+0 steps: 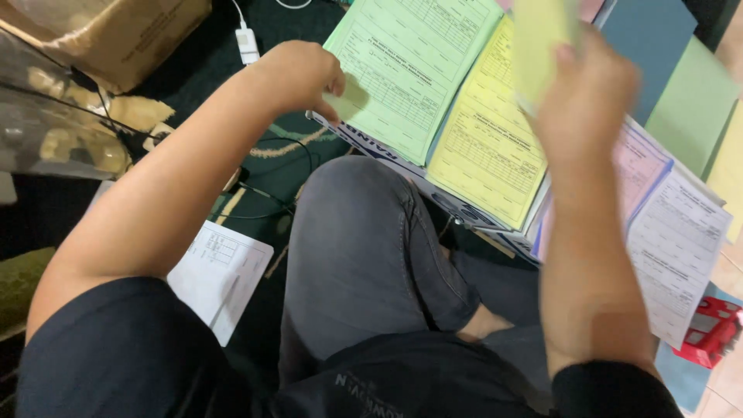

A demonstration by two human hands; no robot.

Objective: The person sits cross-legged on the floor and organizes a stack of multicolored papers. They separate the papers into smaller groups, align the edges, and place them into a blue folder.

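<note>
- A white sheet [220, 279] lay on the dark floor nearest the person, on the left side of the raised knee [364, 232] in grey jeans.
- A red object [712, 331] sat well to the right of the knee, beside the edge of a white form [677, 248].
- The white form and a pink form [641, 166] lay side by side to the right of the knee, partly behind the right forearm.
- A yellow form [487, 151] lay just beyond the knee, touching the green form [410, 73] along its left edge.
- The left hand [298, 73] was curled, its fingertips pinching the lower left corner of the green form, up and left of the knee.
- The right hand [584, 97] was raised beyond the knee and to its right, closed on a yellow sheet [542, 42] held upright; the motion blurred it.
- A white charger [247, 42] and its cable lay on the floor left of the left hand, far beyond the knee.
- A cardboard box [108, 35] stood farthest left of the knee.
- Blue, green and yellow sheets [689, 101] lay spread farthest right of the knee.
</note>
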